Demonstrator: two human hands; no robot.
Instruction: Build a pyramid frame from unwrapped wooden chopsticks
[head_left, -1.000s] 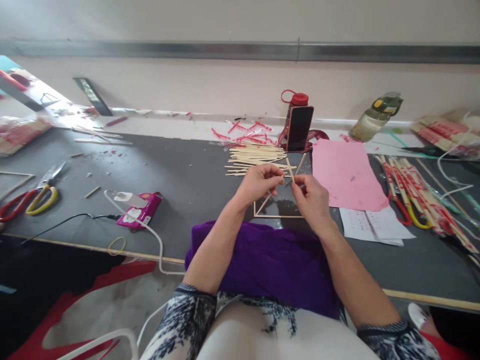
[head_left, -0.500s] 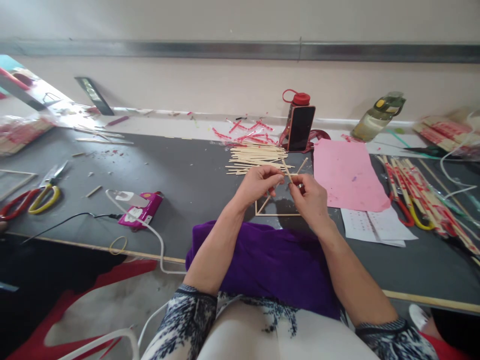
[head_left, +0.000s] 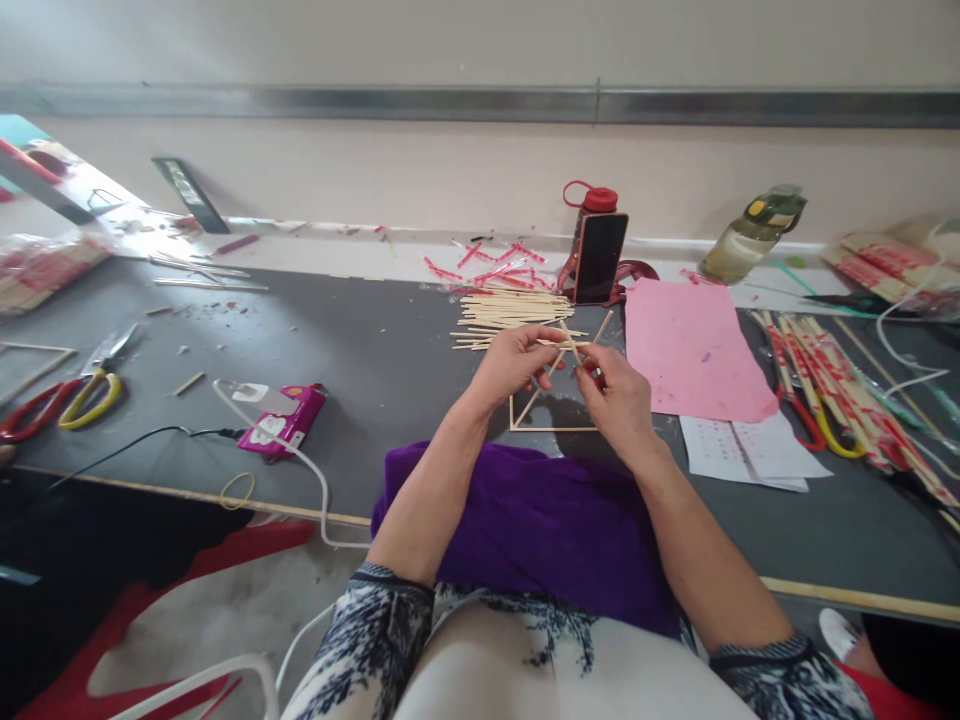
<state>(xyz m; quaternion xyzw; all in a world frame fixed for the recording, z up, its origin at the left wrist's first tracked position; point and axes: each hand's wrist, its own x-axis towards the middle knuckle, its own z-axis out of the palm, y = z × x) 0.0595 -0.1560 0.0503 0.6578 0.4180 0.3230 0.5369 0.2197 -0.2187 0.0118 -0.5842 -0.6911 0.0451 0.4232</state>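
Thin wooden sticks form a frame (head_left: 555, 430) with a slanting stick across it, in front of me on the grey table. My left hand (head_left: 517, 365) is closed in a pinch on a wooden stick at the frame's far side. My right hand (head_left: 615, 388) pinches a short wooden stick (head_left: 568, 338) that crosses the slanting one. The fingertips of both hands are close together, and they hide part of the joint. Just beyond them lies a pile of loose wooden sticks (head_left: 514, 308).
A phone (head_left: 600, 258) leans on a red-capped bottle (head_left: 600, 200). Pink paper (head_left: 697, 350) and bundled sticks (head_left: 855, 390) lie right. Scissors (head_left: 94, 385) and a purple packet (head_left: 289, 425) lie left. Purple cloth (head_left: 525, 530) covers the table edge before me.
My fingers have shifted slightly around the crossing sticks. The short stick and the slanting stick have tilted a little. Both hands keep their pinch; the rest looks unchanged.
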